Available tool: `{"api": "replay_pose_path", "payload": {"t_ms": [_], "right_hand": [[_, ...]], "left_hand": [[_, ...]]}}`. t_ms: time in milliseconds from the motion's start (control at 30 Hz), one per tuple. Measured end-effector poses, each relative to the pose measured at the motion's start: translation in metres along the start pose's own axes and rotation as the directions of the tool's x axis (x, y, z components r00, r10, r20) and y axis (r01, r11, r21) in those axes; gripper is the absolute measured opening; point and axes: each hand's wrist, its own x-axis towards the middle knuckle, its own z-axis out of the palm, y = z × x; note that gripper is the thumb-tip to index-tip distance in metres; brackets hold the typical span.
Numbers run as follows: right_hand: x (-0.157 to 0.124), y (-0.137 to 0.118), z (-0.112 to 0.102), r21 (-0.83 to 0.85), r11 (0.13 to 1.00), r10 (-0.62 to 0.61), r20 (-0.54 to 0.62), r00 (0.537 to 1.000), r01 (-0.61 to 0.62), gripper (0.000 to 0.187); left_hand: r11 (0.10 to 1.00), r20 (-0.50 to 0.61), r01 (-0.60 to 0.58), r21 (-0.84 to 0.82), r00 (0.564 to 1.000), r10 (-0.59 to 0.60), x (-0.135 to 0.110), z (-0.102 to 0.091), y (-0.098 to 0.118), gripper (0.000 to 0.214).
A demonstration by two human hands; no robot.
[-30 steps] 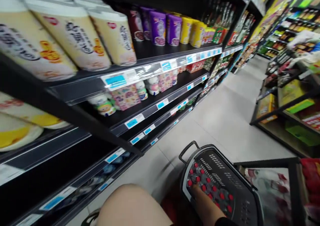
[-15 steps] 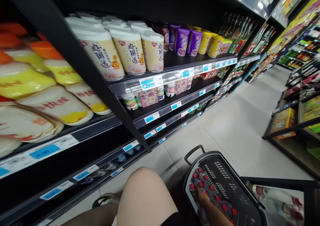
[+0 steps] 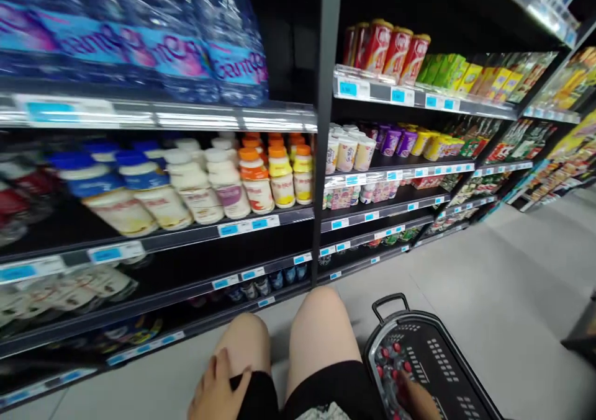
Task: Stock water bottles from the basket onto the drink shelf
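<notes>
My left hand [image 3: 218, 386] rests on my left thigh near the knee, fingers spread, holding nothing. My right hand [image 3: 416, 398] reaches into a black shopping basket [image 3: 459, 339] on the floor to the right of my knees. Inside, along the basket's left side, stand clear bottles with red caps [image 3: 397, 348]. The right fingertips are among these bottles and smeared by motion, so I cannot tell whether they grip one. The basket's handle [image 3: 378, 313] sticks out at its far end.
Dark shelving [image 3: 321, 159] runs along the left and ahead. It bears blue-labelled water bottles [image 3: 237, 66], drink bottles with orange caps [image 3: 258, 181], white-lidded cups [image 3: 347, 152] and red cans [image 3: 395, 51]. Pale floor [image 3: 503, 277] stretches to the right.
My view has swung left and back, bringing more shelving and both knees into sight. My left hand has appeared on my thigh. My right hand stays in the basket.
</notes>
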Motion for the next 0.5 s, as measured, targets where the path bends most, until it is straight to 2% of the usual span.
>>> {"api": "replay_pose_path", "payload": {"t_ms": [67, 133, 233, 300, 400, 500], "right_hand": [[0.006, -0.019, -0.038, 0.078, 0.994, -0.075, 0.02, 0.997, 0.074, 0.05], [0.013, -0.048, -0.082, 0.073, 0.989, -0.133, 0.028, 0.991, 0.13, 0.044], [0.016, -0.11, -0.147, 0.025, 0.969, -0.244, -0.051, 0.969, 0.245, 0.031], [0.013, -0.157, -0.181, 0.023, 0.948, -0.313, -0.117, 0.942, 0.318, 0.027], [0.0, -0.221, -0.211, 0.04, 0.88, -0.453, -0.226, 0.862, 0.473, 0.028], [-0.017, -0.277, -0.219, 0.069, 0.768, -0.594, -0.296, 0.748, 0.637, 0.027]], "left_hand": [[0.998, 0.0, -0.028, -0.052, 1.0, 0.028, -0.006, 0.0, -0.007, 0.082], [0.99, -0.013, -0.064, -0.125, 0.998, 0.063, -0.01, 0.002, -0.015, 0.078], [0.951, -0.084, -0.156, -0.268, 0.987, 0.139, -0.019, 0.007, -0.016, 0.072], [0.893, -0.142, -0.225, -0.389, 0.973, 0.184, -0.03, 0.011, -0.007, 0.071], [0.746, -0.204, -0.344, -0.569, 0.939, 0.277, -0.053, 0.019, 0.015, 0.067], [0.61, -0.288, -0.529, -0.59, 0.844, 0.453, -0.076, 0.024, 0.029, 0.07]]}}
